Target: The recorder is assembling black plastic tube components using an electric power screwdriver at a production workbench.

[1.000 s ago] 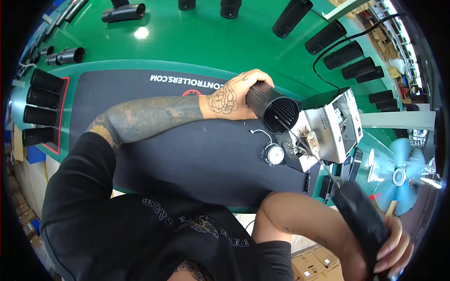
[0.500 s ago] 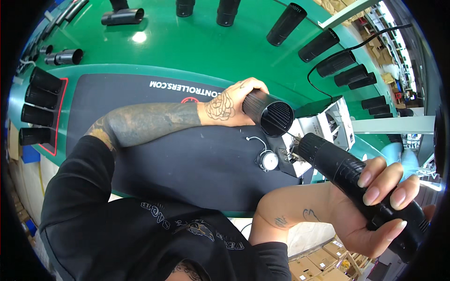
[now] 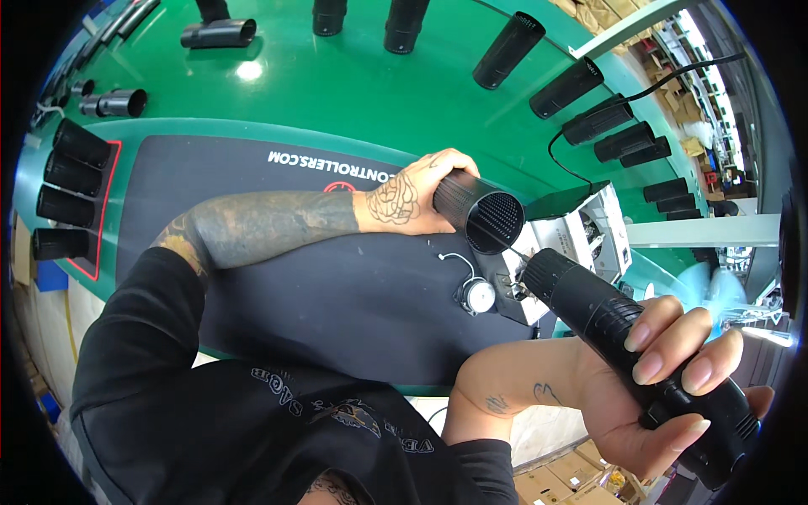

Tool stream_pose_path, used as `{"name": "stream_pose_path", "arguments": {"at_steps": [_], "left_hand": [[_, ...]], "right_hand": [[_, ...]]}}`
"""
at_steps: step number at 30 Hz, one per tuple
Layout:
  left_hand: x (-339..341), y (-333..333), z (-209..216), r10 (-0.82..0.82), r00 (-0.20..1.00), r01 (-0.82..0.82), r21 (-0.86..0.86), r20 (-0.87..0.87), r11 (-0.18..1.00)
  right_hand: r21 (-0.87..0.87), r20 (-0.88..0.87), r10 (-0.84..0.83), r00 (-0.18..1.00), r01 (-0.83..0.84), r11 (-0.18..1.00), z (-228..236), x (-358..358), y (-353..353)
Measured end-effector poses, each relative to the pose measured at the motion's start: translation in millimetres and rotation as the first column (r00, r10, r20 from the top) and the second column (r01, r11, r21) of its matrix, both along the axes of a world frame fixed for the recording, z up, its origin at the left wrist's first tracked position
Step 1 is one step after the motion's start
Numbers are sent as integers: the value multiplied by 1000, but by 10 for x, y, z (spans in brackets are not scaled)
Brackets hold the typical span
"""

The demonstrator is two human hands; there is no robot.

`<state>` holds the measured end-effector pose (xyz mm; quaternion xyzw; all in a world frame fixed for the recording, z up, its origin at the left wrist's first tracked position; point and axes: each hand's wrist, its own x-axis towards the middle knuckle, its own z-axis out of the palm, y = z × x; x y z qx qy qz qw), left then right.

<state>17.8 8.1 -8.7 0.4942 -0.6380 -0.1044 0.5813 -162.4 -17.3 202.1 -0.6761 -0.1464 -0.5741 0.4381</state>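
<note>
My left hand (image 3: 404,198) grips a black ribbed tube (image 3: 480,215) with a mesh end, held over the dark mat (image 3: 278,286). My right hand (image 3: 665,396) holds a long black cylindrical body (image 3: 623,337), its front end pointing toward a grey metal fixture (image 3: 572,244) at the mat's right edge. A small round silver part with a thin wire (image 3: 475,295) lies on the mat between the two hands.
Several black tubes stand in rows on the green table (image 3: 353,93): along the back, at the right (image 3: 623,139) and at the left edge (image 3: 67,194). A black cable (image 3: 564,160) runs to the fixture. Cardboard boxes (image 3: 572,480) sit on the floor below.
My right hand has risen from the lower right, bringing the long black body up and left until its front end is beside the fixture. My left hand and its tube have stayed put.
</note>
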Motion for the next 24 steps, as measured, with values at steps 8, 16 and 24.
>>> {"name": "stream_pose_path", "arguments": {"at_steps": [8, 16, 24], "left_hand": [[-8, 1, 5, -5, 1000, 5, 5, -1, 1000], [-4, 7, 10, 13, 1000, -13, 35, -10, 999], [32, 35, 26, 55, 998, -54, 48, -6, 997]], "right_hand": [[-41, -18, -2, 1000, 1, 999, -18, 69, -51], [-24, -64, 61, 996, -62, 998, -23, 144, -90], [-67, -59, 73, 996, -77, 995, -29, 298, -13]]}}
